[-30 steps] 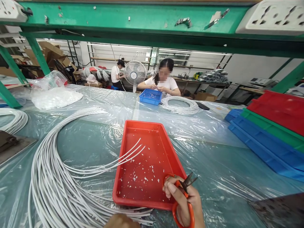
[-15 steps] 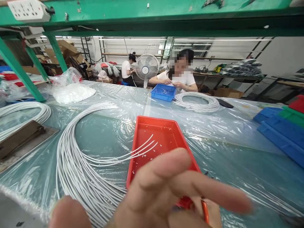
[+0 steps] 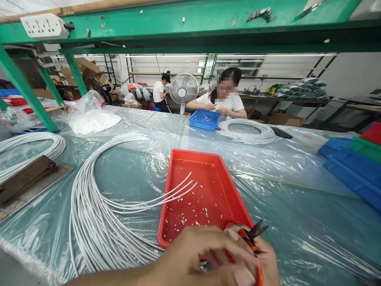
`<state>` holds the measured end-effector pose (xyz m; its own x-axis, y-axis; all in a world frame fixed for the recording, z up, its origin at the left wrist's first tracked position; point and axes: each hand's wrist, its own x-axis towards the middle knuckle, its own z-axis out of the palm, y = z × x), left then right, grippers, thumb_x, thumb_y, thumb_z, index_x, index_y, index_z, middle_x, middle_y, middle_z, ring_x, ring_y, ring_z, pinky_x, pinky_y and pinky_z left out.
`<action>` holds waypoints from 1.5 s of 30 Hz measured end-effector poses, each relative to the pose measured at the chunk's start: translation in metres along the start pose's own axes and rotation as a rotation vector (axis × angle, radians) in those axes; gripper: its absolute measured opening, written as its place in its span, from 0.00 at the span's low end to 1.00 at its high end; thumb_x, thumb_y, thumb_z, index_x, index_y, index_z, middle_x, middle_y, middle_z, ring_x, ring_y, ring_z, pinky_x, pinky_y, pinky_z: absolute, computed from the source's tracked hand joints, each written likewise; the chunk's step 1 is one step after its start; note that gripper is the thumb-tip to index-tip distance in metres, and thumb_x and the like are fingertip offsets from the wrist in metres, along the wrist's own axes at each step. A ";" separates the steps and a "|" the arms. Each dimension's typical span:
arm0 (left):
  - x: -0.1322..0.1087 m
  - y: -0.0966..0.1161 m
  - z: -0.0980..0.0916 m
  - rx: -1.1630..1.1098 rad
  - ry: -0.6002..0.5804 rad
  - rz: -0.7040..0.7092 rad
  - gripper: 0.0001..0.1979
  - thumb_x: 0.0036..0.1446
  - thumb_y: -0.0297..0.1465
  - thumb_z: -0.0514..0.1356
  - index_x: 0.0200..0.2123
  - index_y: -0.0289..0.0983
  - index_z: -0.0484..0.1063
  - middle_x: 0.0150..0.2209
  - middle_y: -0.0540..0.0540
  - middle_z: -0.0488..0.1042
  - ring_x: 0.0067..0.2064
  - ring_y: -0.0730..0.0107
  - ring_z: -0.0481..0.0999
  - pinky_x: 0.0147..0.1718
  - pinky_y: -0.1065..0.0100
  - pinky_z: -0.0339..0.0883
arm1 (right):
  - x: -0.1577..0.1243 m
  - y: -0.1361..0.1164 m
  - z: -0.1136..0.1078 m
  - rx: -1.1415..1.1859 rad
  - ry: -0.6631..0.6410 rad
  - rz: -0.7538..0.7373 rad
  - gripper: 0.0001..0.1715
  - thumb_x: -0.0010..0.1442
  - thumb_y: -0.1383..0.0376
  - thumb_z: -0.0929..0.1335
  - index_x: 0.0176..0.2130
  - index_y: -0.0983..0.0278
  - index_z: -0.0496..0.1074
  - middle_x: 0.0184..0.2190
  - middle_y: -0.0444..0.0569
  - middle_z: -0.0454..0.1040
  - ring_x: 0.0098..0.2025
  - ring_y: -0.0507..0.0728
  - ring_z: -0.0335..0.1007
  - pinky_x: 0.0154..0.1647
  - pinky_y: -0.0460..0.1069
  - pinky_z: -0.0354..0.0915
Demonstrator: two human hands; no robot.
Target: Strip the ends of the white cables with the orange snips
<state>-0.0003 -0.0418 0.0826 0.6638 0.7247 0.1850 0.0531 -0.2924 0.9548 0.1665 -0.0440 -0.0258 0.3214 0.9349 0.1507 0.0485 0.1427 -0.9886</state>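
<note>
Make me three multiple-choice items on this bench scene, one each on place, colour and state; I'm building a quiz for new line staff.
1. Where do the free ends of the white cables lie?
A. In the red tray
B. In the blue tray
C. On the fan

2. What colour are the handles of the snips?
A. Blue
B. Orange
C. Green

3. How is the right hand occupied?
A. Flat on the table
B. Gripping the snips
C. Lifting the red tray

Answers:
1 A, the cable tips cross the red tray's left rim and rest inside it.
2 B, an orange loop shows under the fingers.
3 B, its fingers wrap the handle, the dark blades pointing away, while the left hand reaches across in front.
</note>
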 end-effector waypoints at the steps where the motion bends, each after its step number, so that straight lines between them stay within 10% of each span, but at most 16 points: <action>1: 0.007 -0.009 -0.004 0.220 0.048 -0.017 0.15 0.61 0.36 0.49 0.44 0.40 0.73 0.40 0.44 0.76 0.38 0.66 0.76 0.36 0.68 0.69 | 0.002 0.001 -0.001 0.024 -0.021 0.013 0.11 0.47 0.59 0.71 0.22 0.64 0.72 0.16 0.45 0.67 0.17 0.53 0.63 0.18 0.46 0.61; 4: 0.032 -0.038 -0.015 0.974 0.089 -0.160 0.15 0.62 0.25 0.47 0.47 0.37 0.69 0.41 0.42 0.75 0.39 0.64 0.76 0.37 0.65 0.69 | 0.005 0.005 -0.002 0.046 -0.022 0.013 0.12 0.47 0.58 0.71 0.22 0.65 0.72 0.16 0.45 0.67 0.19 0.53 0.65 0.21 0.46 0.63; 8: 0.063 -0.069 -0.021 1.124 0.070 -0.244 0.15 0.56 0.18 0.51 0.47 0.29 0.67 0.40 0.32 0.74 0.35 0.56 0.77 0.31 0.63 0.69 | 0.002 0.005 -0.002 0.025 -0.035 0.025 0.12 0.48 0.58 0.71 0.24 0.65 0.72 0.17 0.44 0.68 0.20 0.52 0.64 0.22 0.45 0.63; 18: 0.051 -0.068 -0.023 1.078 0.125 -0.242 0.13 0.60 0.27 0.50 0.33 0.34 0.74 0.29 0.40 0.78 0.33 0.60 0.78 0.30 0.67 0.66 | 0.011 -0.008 -0.005 -0.060 -0.026 0.102 0.14 0.46 0.57 0.72 0.25 0.65 0.73 0.19 0.44 0.69 0.22 0.51 0.63 0.23 0.43 0.62; 32: -0.006 -0.070 0.001 0.853 0.352 0.159 0.14 0.59 0.28 0.50 0.46 0.37 0.70 0.47 0.38 0.72 0.37 0.62 0.76 0.34 0.66 0.69 | 0.027 -0.045 0.017 -0.277 -0.113 -0.159 0.12 0.51 0.60 0.70 0.24 0.67 0.73 0.20 0.45 0.73 0.23 0.52 0.68 0.24 0.43 0.65; 37: 0.005 -0.061 0.001 0.245 0.324 -0.025 0.17 0.60 0.35 0.49 0.29 0.33 0.74 0.25 0.44 0.73 0.27 0.68 0.73 0.27 0.70 0.65 | 0.030 -0.053 0.019 -0.411 -0.065 -0.527 0.06 0.53 0.65 0.70 0.28 0.66 0.74 0.22 0.46 0.74 0.24 0.52 0.69 0.25 0.43 0.65; 45: 0.023 -0.063 -0.001 -0.778 0.330 -0.380 0.17 0.49 0.40 0.62 0.22 0.29 0.75 0.19 0.48 0.71 0.19 0.82 0.66 0.20 0.80 0.58 | 0.022 -0.033 0.010 -0.602 -0.115 -1.155 0.14 0.53 0.77 0.62 0.35 0.67 0.74 0.23 0.50 0.75 0.26 0.54 0.67 0.29 0.48 0.63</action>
<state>0.0108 -0.0064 0.0272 0.4524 0.8618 -0.2295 -0.3715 0.4160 0.8300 0.1622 -0.0244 0.0105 -0.2705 0.3979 0.8766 0.6630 0.7372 -0.1301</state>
